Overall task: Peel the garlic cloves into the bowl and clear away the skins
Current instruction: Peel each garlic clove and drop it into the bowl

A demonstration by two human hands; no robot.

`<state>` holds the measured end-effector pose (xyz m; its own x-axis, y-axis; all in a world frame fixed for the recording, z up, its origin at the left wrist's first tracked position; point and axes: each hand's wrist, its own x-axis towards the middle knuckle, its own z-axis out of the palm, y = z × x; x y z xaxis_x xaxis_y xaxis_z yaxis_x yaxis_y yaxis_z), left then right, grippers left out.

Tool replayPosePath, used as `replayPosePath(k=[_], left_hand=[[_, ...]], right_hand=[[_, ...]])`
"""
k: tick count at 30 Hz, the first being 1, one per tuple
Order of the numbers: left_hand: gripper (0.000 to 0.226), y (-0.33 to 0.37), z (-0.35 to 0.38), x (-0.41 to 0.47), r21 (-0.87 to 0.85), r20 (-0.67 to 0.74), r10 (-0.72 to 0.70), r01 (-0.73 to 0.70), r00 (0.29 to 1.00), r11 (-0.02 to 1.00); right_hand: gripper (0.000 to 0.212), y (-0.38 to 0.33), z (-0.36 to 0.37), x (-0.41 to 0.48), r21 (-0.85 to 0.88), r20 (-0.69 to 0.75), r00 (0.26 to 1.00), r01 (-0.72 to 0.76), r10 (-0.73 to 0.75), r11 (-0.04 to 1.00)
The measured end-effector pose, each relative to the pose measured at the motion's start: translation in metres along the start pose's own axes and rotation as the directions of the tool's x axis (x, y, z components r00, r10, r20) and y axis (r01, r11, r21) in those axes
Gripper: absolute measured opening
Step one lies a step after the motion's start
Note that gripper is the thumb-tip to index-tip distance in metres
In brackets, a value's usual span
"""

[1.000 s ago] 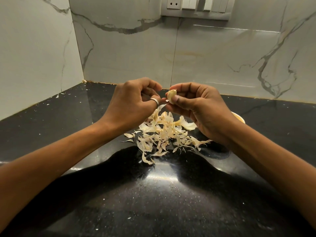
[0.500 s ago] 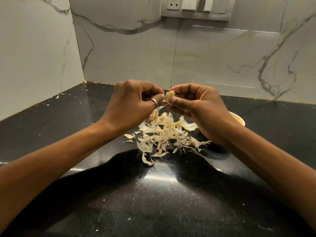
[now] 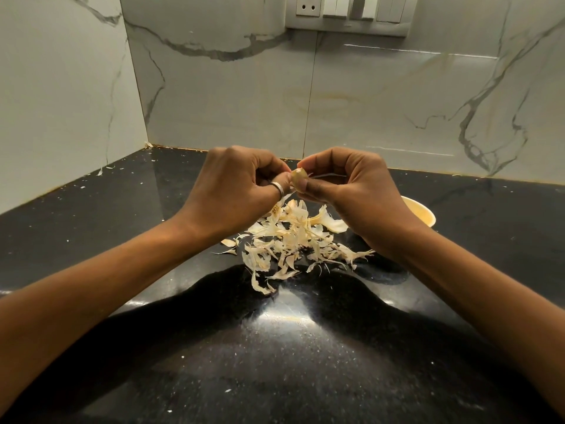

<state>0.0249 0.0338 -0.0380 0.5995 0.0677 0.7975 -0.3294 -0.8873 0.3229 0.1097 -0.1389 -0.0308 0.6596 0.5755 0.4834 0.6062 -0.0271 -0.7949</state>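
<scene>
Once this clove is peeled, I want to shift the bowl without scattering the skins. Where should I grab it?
Probably pinch the bowl by its exposed right rim, coming from the right and above. It stands upright and open, and the skin pile lies on its left, where the right hand covers that side.

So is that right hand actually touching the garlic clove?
Touching. The head view shows the right hand pinching the garlic clove between its thumb and fingertips, with no gap.

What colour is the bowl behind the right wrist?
Pale yellow bowl, head view, partly hidden by the right hand.
</scene>
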Motion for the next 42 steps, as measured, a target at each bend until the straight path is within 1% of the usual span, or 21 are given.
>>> replayPosePath(k=[4,9,11,13,17,21,23,27,30,33,35,38,42], left_hand=[[0.011,0.0014,0.0018,-0.0013,-0.003,0.0,-0.007,0.007,1.0,1.0],[0.009,0.002,0.0033,-0.0023,-0.027,-0.009,-0.028,0.028,1.0,0.999],[0.008,0.0017,0.0034,-0.0017,-0.045,-0.008,-0.045,0.045,0.999,0.998],[0.007,0.0013,0.003,-0.0012,-0.062,0.0,-0.063,0.063,0.998,0.996],[0.005,-0.0014,0.0013,0.0003,-0.063,-0.008,-0.085,0.084,0.996,0.994],[0.006,-0.0021,-0.0011,0.0023,-0.077,-0.017,-0.118,0.116,0.993,0.99],[0.007,-0.0002,-0.0013,0.0019,-0.074,-0.014,-0.115,0.113,0.993,0.991],[0.009,0.0015,-0.0002,0.0007,-0.064,0.014,-0.108,0.108,0.994,0.992],[0.013,0.0021,-0.0002,0.0012,-0.082,0.028,-0.103,0.105,0.994,0.991],[0.019,0.0051,-0.0006,0.0012,-0.082,0.044,-0.083,0.087,0.996,0.993],[0.017,0.0044,-0.0006,0.0011,-0.061,0.053,-0.081,0.084,0.995,0.995],[0.011,0.0016,-0.0001,0.0012,-0.036,0.047,-0.091,0.092,0.995,0.995],[0.011,-0.0014,0.0011,0.002,-0.031,0.052,-0.104,0.106,0.993,0.994]], right_hand=[[0.022,0.0,0.0006,0.0005,-0.014,-0.01,1.0,0.015,-0.015,1.0],[0.021,-0.0007,0.0031,-0.0009,0.054,0.002,1.0,-0.005,0.005,0.999],[0.022,-0.002,0.0029,-0.0011,0.125,0.025,0.999,-0.037,0.034,0.991],[0.024,-0.0024,0.0027,-0.0009,0.231,0.058,0.995,-0.09,0.079,0.969],[0.027,-0.0029,0.0027,0.0008,0.376,0.123,0.981,-0.183,0.147,0.908],[0.025,-0.0059,-0.0012,0.0019,0.495,0.145,0.967,-0.255,0.21,0.83],[0.023,-0.0069,-0.003,0.0013,0.495,0.144,0.966,-0.258,0.215,0.83],[0.02,-0.0064,-0.003,0.0004,0.401,0.091,0.976,-0.218,0.198,0.89],[0.019,-0.0054,-0.0022,0.0013,0.37,0.06,0.982,-0.191,0.182,0.909],[0.022,-0.0045,-0.0019,0.0017,0.343,0.058,0.984,-0.177,0.167,0.922],[0.025,-0.0045,-0.0017,0.0013,0.329,0.057,0.985,-0.174,0.165,0.928],[0.021,-0.0057,-0.0011,0.0007,0.339,0.052,0.984,-0.179,0.172,0.923],[0.019,-0.0071,-0.0006,0.0011,0.408,0.055,0.977,-0.209,0.204,0.889]])
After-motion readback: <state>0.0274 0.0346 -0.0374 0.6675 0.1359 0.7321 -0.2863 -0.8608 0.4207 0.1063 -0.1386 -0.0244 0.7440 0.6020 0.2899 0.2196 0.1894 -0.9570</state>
